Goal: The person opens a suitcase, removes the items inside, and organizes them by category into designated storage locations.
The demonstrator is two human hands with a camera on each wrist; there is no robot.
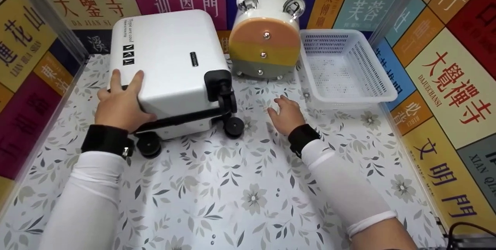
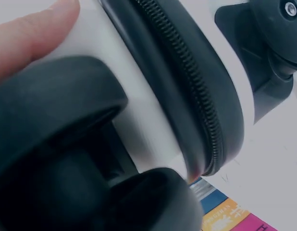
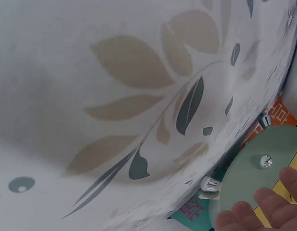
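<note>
My left hand [image 1: 118, 108] rests on the near left corner of a white suitcase [image 1: 170, 48], fingers spread over its shell and thumb along the wheeled end. The suitcase lies on its broad side, with black wheels [image 1: 233, 127] toward me. Its black zipper [image 2: 187, 72] crosses the left wrist view, where a finger or thumb [image 2: 33, 33] touches the white shell above a black wheel [image 2: 52, 110]. Holding nothing, my right hand [image 1: 287, 117] hovers over the flowered cloth with loose fingers. Nearest it are a small striped drawer cabinet [image 1: 265, 44] and a white plastic basket [image 1: 356, 100].
The cabinet has orange, yellow and green fronts with silver knobs [image 1: 263, 54] and two shiny ear-like parts on top. It stands against the back wall, between suitcase and basket. Panels with printed lettering [image 1: 449, 83] enclose the flowered surface [image 1: 248, 188]. A dark cable [image 1: 465, 225] lies at the lower right.
</note>
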